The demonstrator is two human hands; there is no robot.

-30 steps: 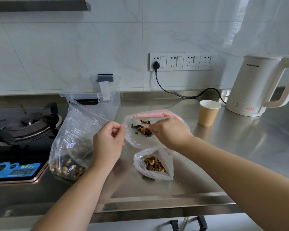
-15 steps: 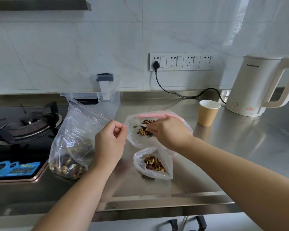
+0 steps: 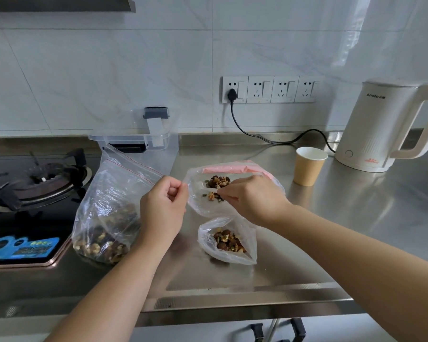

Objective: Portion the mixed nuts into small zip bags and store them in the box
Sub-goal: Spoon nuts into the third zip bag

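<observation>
A small zip bag [image 3: 200,206] with a pink strip is held open above the steel counter. My left hand [image 3: 163,208] pinches its left rim. My right hand [image 3: 252,198] pinches the handle of a small clear spoon [image 3: 204,185] that reaches into the bag's mouth with a heap of mixed nuts [image 3: 218,181] on it. A few nuts lie lower inside the bag. A large zip bag of mixed nuts [image 3: 104,223] stands open at the left. Another small bag with nuts [image 3: 229,241] lies on the counter below my right hand. The clear box [image 3: 136,140] stands behind, by the wall.
A gas stove [image 3: 35,178] fills the left side. A paper cup [image 3: 309,166] and a white kettle [image 3: 381,124] stand at the right, with a black cable [image 3: 257,137] running to the wall sockets. The counter's front edge [image 3: 232,307] is near me.
The spoon with its nuts has moved a little up and deeper into the small bag's mouth, and some nuts now lie loose in the bag. My left hand keeps its pinch.
</observation>
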